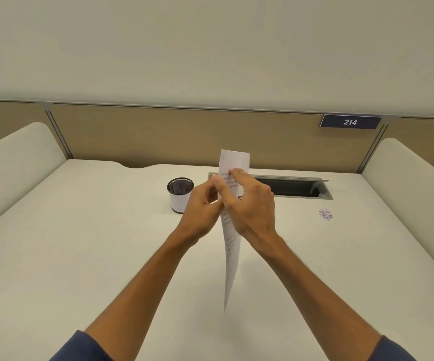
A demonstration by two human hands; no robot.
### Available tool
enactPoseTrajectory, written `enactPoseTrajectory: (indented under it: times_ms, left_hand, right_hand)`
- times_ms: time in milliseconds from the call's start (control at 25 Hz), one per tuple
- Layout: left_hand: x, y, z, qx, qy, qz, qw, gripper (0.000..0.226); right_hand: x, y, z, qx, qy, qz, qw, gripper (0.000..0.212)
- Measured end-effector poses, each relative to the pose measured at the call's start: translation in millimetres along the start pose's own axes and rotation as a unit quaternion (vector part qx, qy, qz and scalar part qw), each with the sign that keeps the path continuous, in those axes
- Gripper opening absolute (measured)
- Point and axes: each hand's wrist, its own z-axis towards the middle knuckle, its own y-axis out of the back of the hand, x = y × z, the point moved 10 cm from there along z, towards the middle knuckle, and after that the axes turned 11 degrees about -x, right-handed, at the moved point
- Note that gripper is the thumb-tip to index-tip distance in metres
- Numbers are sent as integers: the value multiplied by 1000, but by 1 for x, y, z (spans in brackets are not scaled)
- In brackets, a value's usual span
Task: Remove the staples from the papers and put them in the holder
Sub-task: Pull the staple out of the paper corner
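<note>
I hold a set of printed papers (231, 256) up on edge above the middle of the desk, so they show as a narrow white strip. My left hand (202, 204) pinches their left side with thumb and fingers. My right hand (249, 204) grips them from the right, its fingers curled over the upper printed part. A round holder (180, 195) with a black mesh rim and white wall stands on the desk just left of my left hand. A small heap of loose staples (325, 213) lies on the desk to the right. No staple on the papers is visible.
The white desk (80, 256) has an open grey cable tray (288, 188) sunk in behind my hands. Padded dividers stand left (15, 162) and right (408, 173). A tan back panel carries a plate reading 214 (350, 122).
</note>
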Motion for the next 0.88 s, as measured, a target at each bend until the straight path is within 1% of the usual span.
enactPoseTrajectory:
  times_ms: [40, 120, 200, 280, 400, 520, 640, 720, 800, 880]
  left_hand:
    - [-1, -4, -2, 6, -16, 25, 1000, 35]
    - [-1, -11, -4, 20, -37, 69, 997, 52]
    - [0, -18, -6, 38, -49, 93, 994, 71]
    - [2, -20, -6, 47, -54, 101, 992, 83]
    - [1, -15, -6, 38, -73, 115, 990, 86]
    - [-1, 0, -3, -19, -76, 114, 990, 73]
    - [10, 24, 7, -97, -26, 86, 991, 63]
    - [25, 37, 15, -131, 35, 68, 988, 64]
    - [41, 48, 22, -145, 87, 46, 984, 68]
    - [57, 51, 27, -130, 149, -3, 980, 71]
  right_hand:
    - [-3, 2, 1, -11, -19, 25, 999, 61]
    - [-9, 5, 1, -30, -46, 65, 996, 46]
    - [-11, 9, 3, -51, -54, 103, 992, 29]
    - [-17, 15, 6, -66, -77, 145, 984, 22]
    - [-34, 16, 11, -50, -153, 236, 958, 24]
    - [-41, 18, 14, -26, -194, 301, 933, 25]
    - [-41, 20, 14, 1, -212, 348, 913, 25]
    - [-42, 19, 14, 15, -226, 362, 904, 25]
    - [-46, 18, 13, 24, -247, 375, 893, 24]
    - [-48, 17, 12, 36, -267, 397, 877, 23]
